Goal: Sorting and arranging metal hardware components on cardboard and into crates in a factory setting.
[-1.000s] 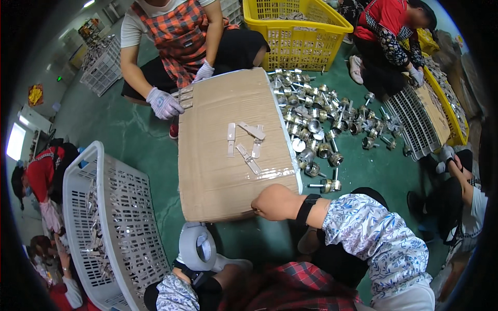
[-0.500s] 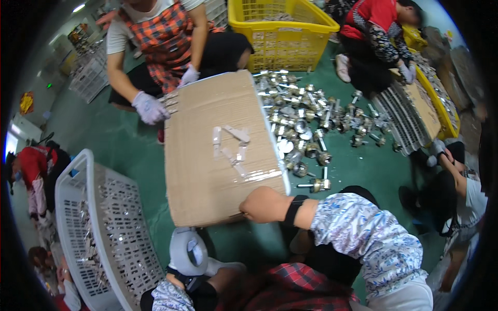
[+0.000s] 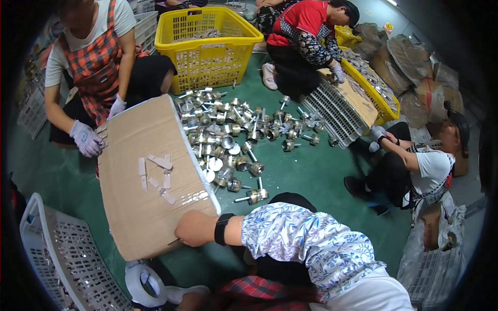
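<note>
A sheet of brown cardboard [image 3: 140, 217] lies in front of me, with a white rim [image 3: 210, 194] showing beneath its right edge. My right hand [image 3: 196, 228] is closed at its near edge; the fingertips are turned down, so whatever they pinch is hidden. Several small flat pale strips [image 3: 167, 179] lie in a loose ring on the cardboard. Near my hand a patch of its surface gleams. A wide roll of tape [image 3: 145, 284] is below the near left corner. My left hand is not visible at the lower edge.
Metal fittings with rods [image 3: 228, 137] are heaped on the green floor right of the cardboard. A white basket [image 3: 33, 207] of small parts stands left. Across sits a gloved co-worker [image 3: 85, 139]; a yellow basket [image 3: 207, 65] stands behind. Other people work at right.
My view has swung to the right, so the scene sits farther left. My right hand stays at the cardboard's near edge. My left sleeve has gone out of the picture.
</note>
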Action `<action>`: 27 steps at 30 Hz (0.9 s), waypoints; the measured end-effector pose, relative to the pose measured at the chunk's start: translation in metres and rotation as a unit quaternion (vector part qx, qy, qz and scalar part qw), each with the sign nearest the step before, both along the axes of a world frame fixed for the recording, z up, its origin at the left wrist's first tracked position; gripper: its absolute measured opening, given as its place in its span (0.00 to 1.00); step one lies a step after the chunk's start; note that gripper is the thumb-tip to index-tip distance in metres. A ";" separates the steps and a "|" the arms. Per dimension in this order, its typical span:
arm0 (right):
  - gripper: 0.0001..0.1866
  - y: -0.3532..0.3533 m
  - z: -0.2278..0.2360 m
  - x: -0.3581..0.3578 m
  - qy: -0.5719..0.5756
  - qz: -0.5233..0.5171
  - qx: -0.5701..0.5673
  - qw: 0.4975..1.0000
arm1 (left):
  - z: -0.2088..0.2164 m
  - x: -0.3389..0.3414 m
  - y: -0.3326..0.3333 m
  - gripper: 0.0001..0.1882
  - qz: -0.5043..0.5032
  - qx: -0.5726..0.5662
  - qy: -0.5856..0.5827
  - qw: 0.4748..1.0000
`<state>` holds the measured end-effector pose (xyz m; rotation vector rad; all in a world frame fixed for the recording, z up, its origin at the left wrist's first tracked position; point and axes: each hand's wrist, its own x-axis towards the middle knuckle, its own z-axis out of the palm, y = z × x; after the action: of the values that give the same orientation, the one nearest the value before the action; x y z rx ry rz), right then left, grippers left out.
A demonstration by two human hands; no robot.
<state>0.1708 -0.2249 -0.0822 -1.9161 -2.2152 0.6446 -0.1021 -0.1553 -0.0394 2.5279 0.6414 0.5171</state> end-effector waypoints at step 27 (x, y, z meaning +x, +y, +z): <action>0.09 0.001 -0.004 0.000 -0.002 0.015 0.006 1.000 | 0.009 0.010 0.005 0.12 -0.039 0.007 0.020 0.999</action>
<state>0.1707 -0.2236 -0.0862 -1.8834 -2.2494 0.6310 -0.0919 -0.1505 -0.0301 2.5702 0.5540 0.4460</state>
